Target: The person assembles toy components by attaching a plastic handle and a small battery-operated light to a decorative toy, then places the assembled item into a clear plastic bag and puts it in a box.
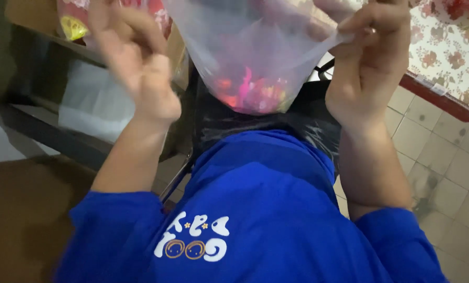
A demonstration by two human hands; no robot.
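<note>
A clear plastic bag (255, 50) hangs in front of my chest, with small pink, red and yellow pieces (253, 91) gathered at its bottom. My right hand (368, 57) pinches the bag's upper right edge between thumb and fingers. My left hand (135, 57) is blurred, raised beside the bag's left side with fingers loosely curled; whether it touches the bag is unclear. My blue shirt (266, 209) fills the lower part of the view.
A black plastic sheet (297, 123) lies under the bag over my lap. A dark shelf frame (51, 131) with a cardboard box (30, 15) stands at left. A floral-covered table (449, 52) is at right, tiled floor (444, 167) below it.
</note>
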